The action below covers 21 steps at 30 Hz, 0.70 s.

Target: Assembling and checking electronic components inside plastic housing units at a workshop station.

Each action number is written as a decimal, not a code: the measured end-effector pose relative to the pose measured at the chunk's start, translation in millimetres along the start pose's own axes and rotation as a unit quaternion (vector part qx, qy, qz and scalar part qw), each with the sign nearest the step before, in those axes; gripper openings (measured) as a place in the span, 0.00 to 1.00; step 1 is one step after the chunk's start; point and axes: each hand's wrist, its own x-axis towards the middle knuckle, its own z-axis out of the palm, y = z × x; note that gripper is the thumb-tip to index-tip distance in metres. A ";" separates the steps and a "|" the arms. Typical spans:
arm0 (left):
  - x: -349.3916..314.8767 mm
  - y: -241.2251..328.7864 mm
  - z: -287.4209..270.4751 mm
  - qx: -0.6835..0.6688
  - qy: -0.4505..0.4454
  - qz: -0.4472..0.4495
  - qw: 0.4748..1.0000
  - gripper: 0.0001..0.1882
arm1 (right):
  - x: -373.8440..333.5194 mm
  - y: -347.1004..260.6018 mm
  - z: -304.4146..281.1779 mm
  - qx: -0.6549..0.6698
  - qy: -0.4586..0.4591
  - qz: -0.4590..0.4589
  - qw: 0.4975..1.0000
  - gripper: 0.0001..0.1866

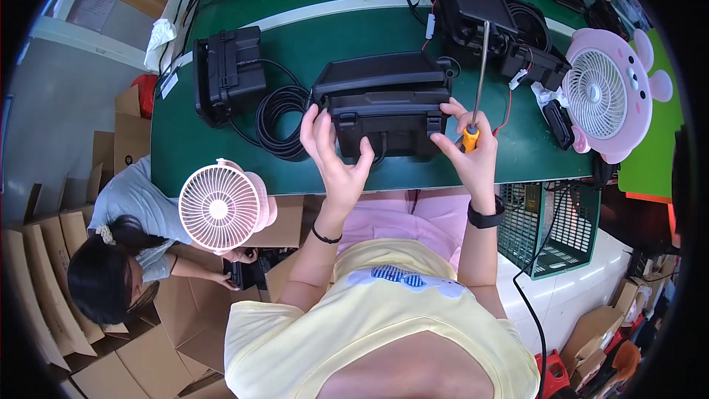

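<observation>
A black plastic case (391,120) with front latches stands on the green table, right before me. My left hand (336,159) grips its left end, with the fingers along the side and the thumb in front. In my right hand (473,159) is a screwdriver (470,137), its orange handle tucked against the palm and its long metal shaft pointing away from me. The thumb and forefinger of that hand also touch the case's right end. A coil of black cable (283,122) lies just left of the case. What is inside the case is hidden.
Another black case (230,77) sits at the left, and more black units (476,0) with wires stand at the back right. A pink fan (602,92) is at the right, a smaller fan (219,208) by the front edge. Lower left, a person (133,229) reaches among cardboard boxes (133,362).
</observation>
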 end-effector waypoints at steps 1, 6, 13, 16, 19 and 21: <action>3.8 4.8 -0.5 0.013 -0.017 -0.042 0.999 0.28 | 0.6 0.3 0.1 -0.009 0.003 0.001 1.000 0.22; 4.9 -13.1 -3.6 0.007 -0.046 -0.020 0.999 0.25 | 2.3 -0.7 -0.3 -0.012 0.003 -0.002 1.000 0.22; 0.9 -15.1 0.6 -0.043 -0.023 -0.009 0.999 0.26 | -17.9 10.1 7.9 0.019 0.107 -0.016 0.994 0.24; 0.1 -14.9 1.9 -0.069 -0.011 -0.013 0.998 0.26 | -24.5 3.9 15.4 -0.031 0.087 0.074 0.993 0.24; -1.6 -16.2 1.2 -0.077 -0.007 -0.009 0.997 0.26 | -24.7 1.0 16.5 0.006 0.059 0.077 0.995 0.22; -2.5 -16.0 0.9 -0.087 -0.004 -0.010 0.996 0.26 | -21.9 -5.3 15.0 0.081 0.053 0.081 0.992 0.21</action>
